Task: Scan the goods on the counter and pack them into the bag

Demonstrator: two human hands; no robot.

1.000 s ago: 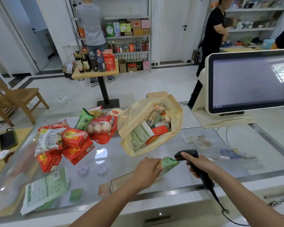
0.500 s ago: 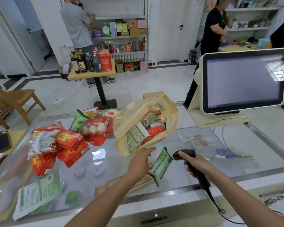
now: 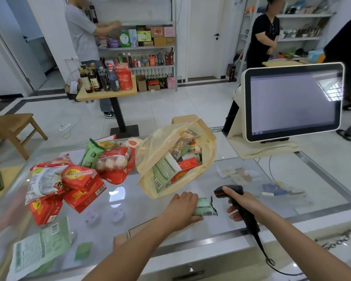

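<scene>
Your left hand (image 3: 181, 209) had curled fingers round the green packet (image 3: 205, 207), your right hand (image 3: 244, 205) gripped the scanner (image 3: 230, 191) beside it, the part-filled bag (image 3: 150, 159) sat just beyond, and red packs (image 3: 79, 177) well left apparently awaited scanning.

Counter (image 3: 276, 201) top is smooth glass, super glossy, with a metal frame. Bag (image 3: 150, 157) at 12 o'clock is thin crinkly see-through yellow plastic. Scanner (image 3: 234, 190) looks like matt black plastic, the green packet (image 3: 205, 207) shiny film. Red boxes (image 3: 80, 176) at 9 o'clock: glossy cardboard.
</scene>
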